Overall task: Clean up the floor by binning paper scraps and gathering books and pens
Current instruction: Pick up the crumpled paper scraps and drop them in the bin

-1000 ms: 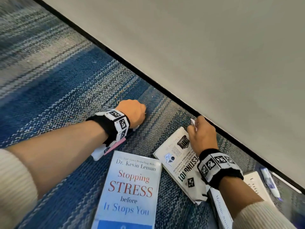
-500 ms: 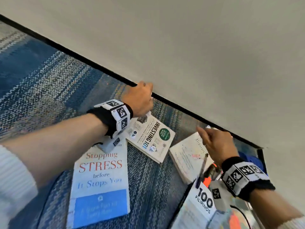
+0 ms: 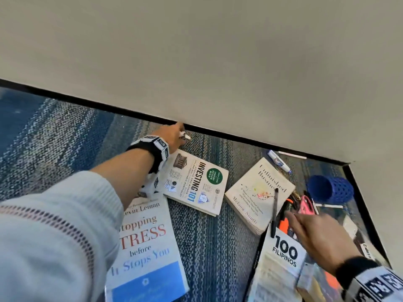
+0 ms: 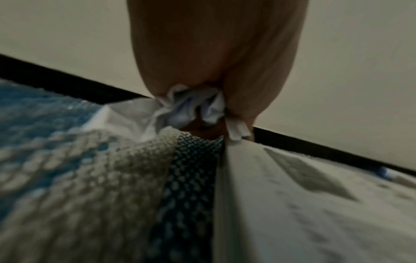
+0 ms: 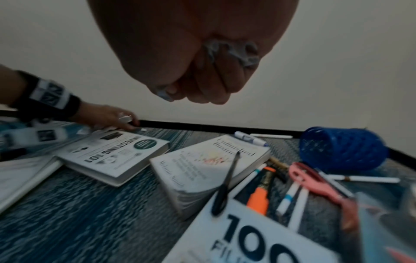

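Note:
My left hand (image 3: pixel 181 134) reaches to the black baseboard beyond the Investing 101 book (image 3: pixel 196 182) and grips crumpled white paper scraps (image 4: pixel 191 108); one scrap (image 3: pixel 187 136) sticks out of it. My right hand (image 3: pixel 305 227) hovers over the pile of pens, its fingers curled round more crumpled paper (image 5: pixel 231 53). The Stopping Stress book (image 3: pixel 148 247), the Unfinished Business book (image 3: pixel 259 192) and the 100 Filipinos book (image 3: pixel 281 264) lie on the carpet. A black pen (image 3: pixel 274 210) lies across the last two.
A blue mesh pen cup (image 3: pixel 329 189) lies on its side in the corner. Beside it are an orange highlighter (image 3: pixel 284 221), a pink tool (image 3: pixel 306 205) and white pens (image 3: pixel 329 206). A correction pen (image 3: pixel 279 163) and a white pen (image 3: pixel 292 155) lie along the wall.
My left hand has gone from the carpet left of the books to the baseboard beyond Investing 101. My right hand has drawn back from the wall to above the pens. The view has swung right.

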### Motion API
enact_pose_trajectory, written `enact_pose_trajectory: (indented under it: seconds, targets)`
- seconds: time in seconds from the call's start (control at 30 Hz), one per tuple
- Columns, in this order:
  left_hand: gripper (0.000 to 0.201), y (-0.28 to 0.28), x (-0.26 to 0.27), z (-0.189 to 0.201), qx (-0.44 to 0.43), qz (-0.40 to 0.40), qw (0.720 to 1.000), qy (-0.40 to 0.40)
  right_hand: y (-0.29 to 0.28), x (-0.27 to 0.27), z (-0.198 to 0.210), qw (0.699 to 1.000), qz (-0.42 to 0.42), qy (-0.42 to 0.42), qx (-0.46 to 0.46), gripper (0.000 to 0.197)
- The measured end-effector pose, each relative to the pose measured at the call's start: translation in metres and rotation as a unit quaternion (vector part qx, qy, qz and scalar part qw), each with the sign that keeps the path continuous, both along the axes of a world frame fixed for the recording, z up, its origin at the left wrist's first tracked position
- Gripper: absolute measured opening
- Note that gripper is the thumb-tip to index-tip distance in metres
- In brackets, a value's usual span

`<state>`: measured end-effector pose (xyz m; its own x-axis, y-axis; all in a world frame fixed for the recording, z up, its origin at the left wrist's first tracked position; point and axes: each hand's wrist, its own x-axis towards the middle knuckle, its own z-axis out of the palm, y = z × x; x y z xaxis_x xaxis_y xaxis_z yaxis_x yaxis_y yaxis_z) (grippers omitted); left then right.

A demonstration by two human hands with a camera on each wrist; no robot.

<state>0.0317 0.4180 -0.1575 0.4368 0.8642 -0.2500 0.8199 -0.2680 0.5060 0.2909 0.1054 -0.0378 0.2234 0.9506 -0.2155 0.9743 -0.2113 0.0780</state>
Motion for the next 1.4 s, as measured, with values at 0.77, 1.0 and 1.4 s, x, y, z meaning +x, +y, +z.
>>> enact_pose_trajectory:
  seconds: [0.77,1.0,1.4]
  targets:
    - [0.023,-0.119,0.073,0.104,0.129,-0.249,0.959,-0.027,-0.099,0.032,0.06,0.999,-0.035,-0.024,-0.034,0.04]
    - [0.02,-0.254,0.161,0.171,0.176,-0.374,0.905,-0.102,-0.183,0.052,0.103,0.994,-0.056,-0.022,0.095,0.024]
    - [0.029,-0.532,0.298,0.279,0.176,-0.563,0.784,-0.194,-0.371,0.094,0.176,0.966,-0.191,0.087,0.149,0.025]
